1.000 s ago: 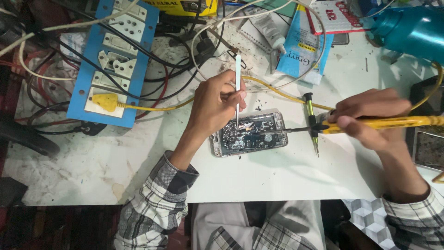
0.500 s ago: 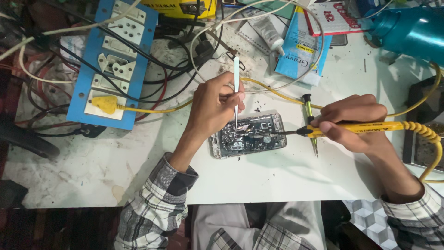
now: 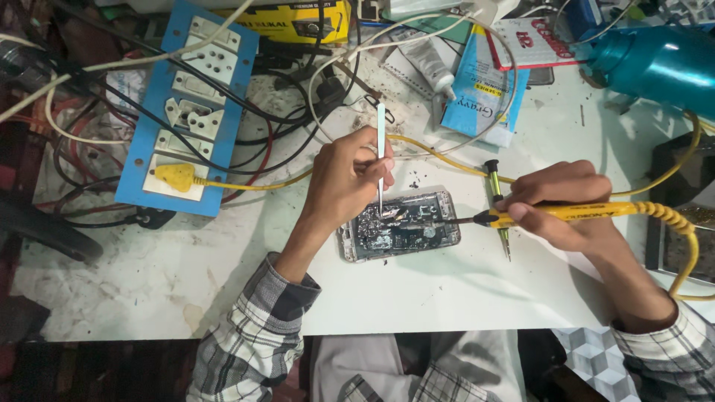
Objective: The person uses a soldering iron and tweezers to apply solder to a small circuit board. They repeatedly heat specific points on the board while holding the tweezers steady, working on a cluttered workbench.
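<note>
At the near edge of the white table (image 3: 462,298), an opened phone (image 3: 399,225) is lying flat. The left hand (image 3: 344,182) is pinching tweezers (image 3: 380,152) over it, while the right hand (image 3: 567,205) is gripping a yellow soldering iron (image 3: 573,214), its tip touching the phone. Farther back, a blue socket board (image 3: 190,112) is sitting among cables.

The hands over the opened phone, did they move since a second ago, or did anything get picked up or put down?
Hardly. The right hand slid its yellow soldering iron a little toward the opened phone, so the tip reaches further in. Nothing was picked up or put down. The left hand keeps the tweezers upright on the phone; the small screwdriver and blue socket board stayed put.
</note>
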